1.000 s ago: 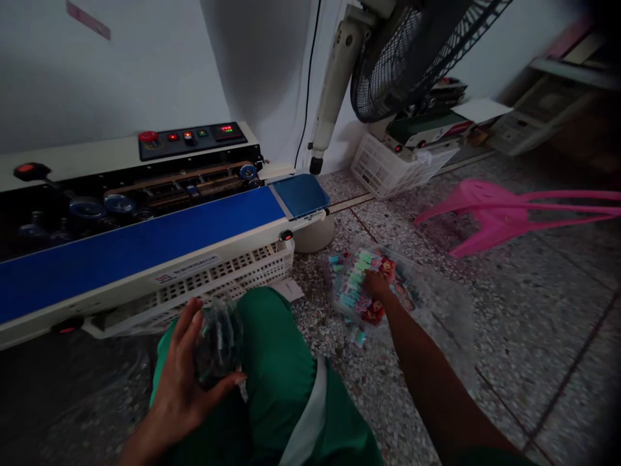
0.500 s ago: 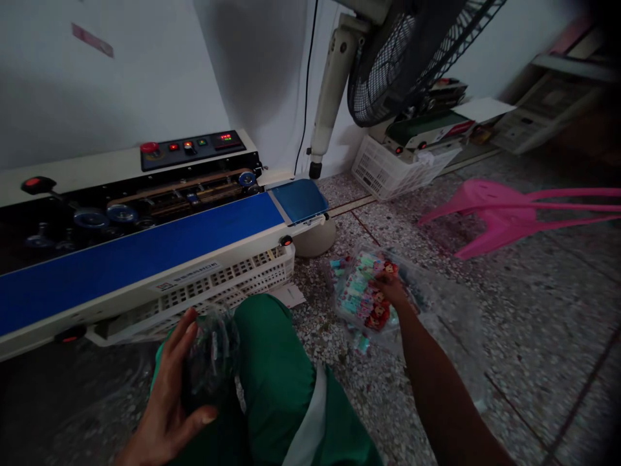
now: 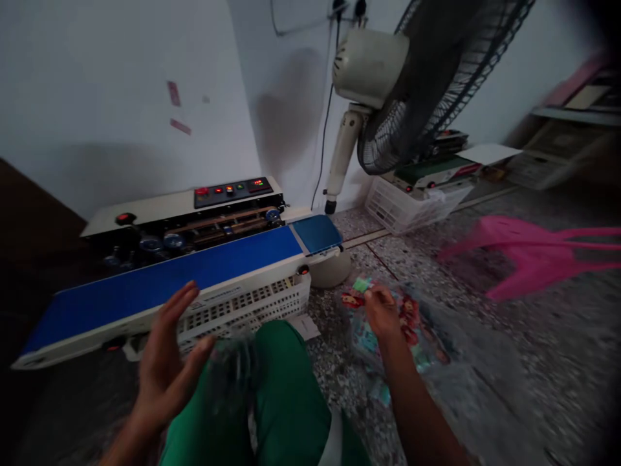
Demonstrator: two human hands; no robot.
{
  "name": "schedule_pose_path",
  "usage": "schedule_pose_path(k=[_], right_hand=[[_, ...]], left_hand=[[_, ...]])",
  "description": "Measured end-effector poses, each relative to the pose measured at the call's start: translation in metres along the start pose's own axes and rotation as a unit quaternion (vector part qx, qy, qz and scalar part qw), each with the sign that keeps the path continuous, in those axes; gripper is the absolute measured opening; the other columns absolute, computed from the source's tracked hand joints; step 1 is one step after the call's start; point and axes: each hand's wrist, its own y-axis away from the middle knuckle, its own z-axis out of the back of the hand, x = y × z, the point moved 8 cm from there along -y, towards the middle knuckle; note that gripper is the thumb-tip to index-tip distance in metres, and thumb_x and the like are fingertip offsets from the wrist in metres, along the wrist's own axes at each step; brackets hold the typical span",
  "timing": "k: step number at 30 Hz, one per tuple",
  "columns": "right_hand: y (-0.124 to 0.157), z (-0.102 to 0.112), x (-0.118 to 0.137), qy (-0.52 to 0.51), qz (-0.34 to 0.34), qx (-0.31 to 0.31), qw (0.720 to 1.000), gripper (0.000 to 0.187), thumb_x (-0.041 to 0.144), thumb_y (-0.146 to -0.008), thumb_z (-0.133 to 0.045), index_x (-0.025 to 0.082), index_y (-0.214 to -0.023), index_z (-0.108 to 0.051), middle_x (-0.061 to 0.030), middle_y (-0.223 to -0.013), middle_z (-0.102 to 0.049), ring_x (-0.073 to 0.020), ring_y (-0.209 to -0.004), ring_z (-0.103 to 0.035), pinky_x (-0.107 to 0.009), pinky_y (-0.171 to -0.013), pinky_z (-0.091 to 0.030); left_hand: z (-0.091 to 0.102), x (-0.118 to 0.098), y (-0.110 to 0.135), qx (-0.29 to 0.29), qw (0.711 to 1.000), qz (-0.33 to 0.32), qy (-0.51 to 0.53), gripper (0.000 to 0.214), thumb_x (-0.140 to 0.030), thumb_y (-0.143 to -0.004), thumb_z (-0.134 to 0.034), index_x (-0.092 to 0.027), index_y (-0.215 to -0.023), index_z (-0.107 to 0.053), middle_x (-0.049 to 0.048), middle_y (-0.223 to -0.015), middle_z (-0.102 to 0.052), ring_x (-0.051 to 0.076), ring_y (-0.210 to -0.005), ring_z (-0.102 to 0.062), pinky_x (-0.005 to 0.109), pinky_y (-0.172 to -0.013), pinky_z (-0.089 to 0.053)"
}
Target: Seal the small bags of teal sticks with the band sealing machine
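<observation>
My left hand point(image 3: 169, 356) is raised over my lap with thumb and fingers spread apart. Beside its thumb, a blurred bundle of clear plastic packets point(image 3: 235, 369) rests on my green trousers. My right hand point(image 3: 382, 312) reaches down to the floor on the right, its fingers pinched together at a small red and green printed packet point(image 3: 353, 299). Beneath and around that hand lies a pile of colourful packets point(image 3: 366, 336) in teal and red, on clear plastic. Motion blur hides their print.
A sealing machine with a blue conveyor belt point(image 3: 208, 268) stands ahead, above a white crate point(image 3: 276, 304). A fan point(image 3: 402, 97) rises behind it. On the right are a pink plastic stool point(image 3: 514, 252) and another white crate point(image 3: 407, 210) under a green-belted machine.
My left hand has opened away from the plastic bundle, which now lies lower on my lap. My right hand shifts over the pile, and a red and green packet shows at its fingertips.
</observation>
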Motion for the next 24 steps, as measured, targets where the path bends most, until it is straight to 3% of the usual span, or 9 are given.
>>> schedule_pose_path(k=[4, 8, 12, 15, 17, 19, 24], right_hand=[[0.02, -0.089, 0.012, -0.112, -0.037, 0.107, 0.987, 0.019, 0.029, -0.062, -0.073, 0.023, -0.068, -0.056, 0.0038, -0.076, -0.062, -0.0136, -0.075, -0.058, -0.03, -0.073, -0.046], [0.037, -0.142, 0.024, -0.163, -0.073, 0.178, 0.968, 0.016, 0.028, -0.063, -0.074, 0.024, -0.068, -0.059, 0.0035, -0.088, -0.064, -0.0147, -0.084, -0.059, -0.031, -0.078, -0.046], [0.047, -0.175, 0.033, -0.159, -0.089, 0.237, 0.954, 0.015, 0.025, -0.063, -0.075, 0.023, -0.068, -0.061, 0.0036, -0.093, -0.062, -0.0143, -0.085, -0.059, -0.029, -0.076, -0.047], [0.054, -0.197, 0.036, -0.135, -0.091, 0.291, 0.943, 0.014, 0.023, -0.066, -0.073, 0.024, -0.07, -0.06, 0.0036, -0.092, -0.061, -0.0141, -0.085, -0.059, -0.028, -0.074, -0.047], [0.056, -0.206, 0.038, -0.113, -0.079, 0.309, 0.941, 0.012, 0.024, -0.069, -0.071, 0.024, -0.074, -0.06, 0.0032, -0.088, -0.061, -0.014, -0.083, -0.059, -0.028, -0.074, -0.047], [0.057, -0.211, 0.039, -0.065, -0.056, 0.314, 0.945, 0.011, 0.028, -0.073, -0.067, 0.025, -0.082, -0.061, 0.0022, -0.086, -0.062, -0.0143, -0.082, -0.059, -0.028, -0.076, -0.047], [0.057, -0.223, 0.052, 0.06, 0.044, 0.324, 0.943, 0.016, 0.032, -0.084, -0.054, 0.026, -0.091, -0.067, -0.0014, -0.093, -0.065, -0.0162, -0.091, -0.058, -0.029, -0.083, -0.046]], left_hand=[[-0.011, -0.015, -0.026, 0.028, 0.999, -0.016, 0.015, 0.04, -0.027, -0.08, -0.059, -0.026, -0.119, -0.051, 0.0065, -0.13, -0.05, 0.025, -0.123, -0.043, 0.045, -0.103, -0.035], [-0.03, -0.029, -0.039, 0.092, 0.993, -0.014, 0.068, 0.038, -0.028, -0.079, -0.061, -0.025, -0.116, -0.055, 0.0081, -0.128, -0.051, 0.024, -0.119, -0.047, 0.04, -0.098, -0.04], [-0.045, -0.044, -0.048, 0.139, 0.983, -0.015, 0.12, 0.052, -0.031, -0.07, -0.071, -0.024, -0.119, -0.055, 0.0092, -0.126, -0.054, 0.025, -0.117, -0.049, 0.04, -0.098, -0.04], [-0.054, -0.051, -0.052, 0.159, 0.968, -0.012, 0.195, 0.035, -0.031, -0.075, -0.066, -0.023, -0.109, -0.064, 0.0089, -0.111, -0.063, 0.023, -0.106, -0.056, 0.038, -0.092, -0.044], [-0.055, -0.051, -0.054, 0.15, 0.959, -0.003, 0.239, 0.018, -0.028, -0.081, -0.058, -0.023, -0.095, -0.07, 0.008, -0.098, -0.068, 0.021, -0.095, -0.061, 0.035, -0.085, -0.048], [-0.054, -0.046, -0.055, 0.124, 0.957, 0.014, 0.262, 0.016, -0.026, -0.083, -0.056, -0.022, -0.086, -0.071, 0.0072, -0.09, -0.069, 0.02, -0.089, -0.063, 0.033, -0.08, -0.049], [-0.046, -0.03, -0.059, 0.072, 0.957, 0.058, 0.275, 0.011, -0.026, -0.08, -0.06, -0.019, -0.084, -0.067, 0.0046, -0.087, -0.068, 0.017, -0.083, -0.062, 0.028, -0.075, -0.048]])
